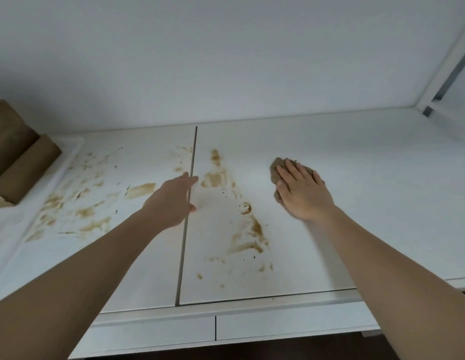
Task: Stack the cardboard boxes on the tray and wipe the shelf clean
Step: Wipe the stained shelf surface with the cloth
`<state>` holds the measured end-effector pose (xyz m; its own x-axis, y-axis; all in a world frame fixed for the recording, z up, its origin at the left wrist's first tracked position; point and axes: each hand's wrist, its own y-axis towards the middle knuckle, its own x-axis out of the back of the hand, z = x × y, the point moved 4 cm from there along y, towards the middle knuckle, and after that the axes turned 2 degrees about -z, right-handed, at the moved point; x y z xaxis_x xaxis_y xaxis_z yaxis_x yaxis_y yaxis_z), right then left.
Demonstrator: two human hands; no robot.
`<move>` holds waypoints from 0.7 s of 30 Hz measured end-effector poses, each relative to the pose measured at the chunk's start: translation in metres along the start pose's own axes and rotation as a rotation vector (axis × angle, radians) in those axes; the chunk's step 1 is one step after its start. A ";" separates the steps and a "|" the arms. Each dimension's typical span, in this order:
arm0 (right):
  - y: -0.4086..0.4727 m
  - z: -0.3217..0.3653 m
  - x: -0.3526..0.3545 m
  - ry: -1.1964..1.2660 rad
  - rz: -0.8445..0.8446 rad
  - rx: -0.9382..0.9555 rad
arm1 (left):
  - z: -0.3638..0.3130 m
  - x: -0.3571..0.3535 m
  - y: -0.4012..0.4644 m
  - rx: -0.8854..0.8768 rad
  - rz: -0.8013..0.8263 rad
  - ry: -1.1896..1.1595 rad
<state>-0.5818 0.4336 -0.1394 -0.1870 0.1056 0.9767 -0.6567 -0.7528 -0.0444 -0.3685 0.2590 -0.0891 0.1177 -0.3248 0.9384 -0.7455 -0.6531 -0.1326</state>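
The white shelf (356,193) is smeared with brown stains (241,229) in its middle and on its left part. My right hand (301,190) lies flat on a brown cloth (275,168), pressing it onto the shelf to the right of the stains. My left hand (174,198) hovers with fingers together and nothing in it, over the dark seam (187,203) between the two shelf panels. Cardboard boxes (20,162) are stacked on a white tray (70,157) at the far left, partly cut off by the frame edge.
A white wall rises behind the shelf. A white frame post with a dark bracket (431,105) stands at the back right corner. The shelf's front edge (252,313) runs below my forearms.
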 end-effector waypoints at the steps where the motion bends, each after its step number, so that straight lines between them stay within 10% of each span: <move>1: 0.001 0.006 -0.002 -0.004 0.015 -0.013 | -0.001 0.000 -0.004 -0.012 0.002 -0.030; 9: -0.068 0.032 -0.008 -0.004 0.065 0.332 | -0.032 0.004 -0.009 -0.052 0.016 -0.231; 17: -0.042 0.011 -0.003 -0.016 0.006 0.021 | -0.024 0.000 -0.036 -0.138 0.239 -0.065; 21: -0.072 0.045 -0.014 0.002 -0.010 0.163 | -0.027 -0.005 -0.042 -0.124 0.324 0.091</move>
<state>-0.4993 0.4568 -0.1400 -0.1825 0.1144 0.9765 -0.5312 -0.8473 0.0000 -0.3559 0.3069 -0.0799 -0.1923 -0.4356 0.8793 -0.8093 -0.4364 -0.3932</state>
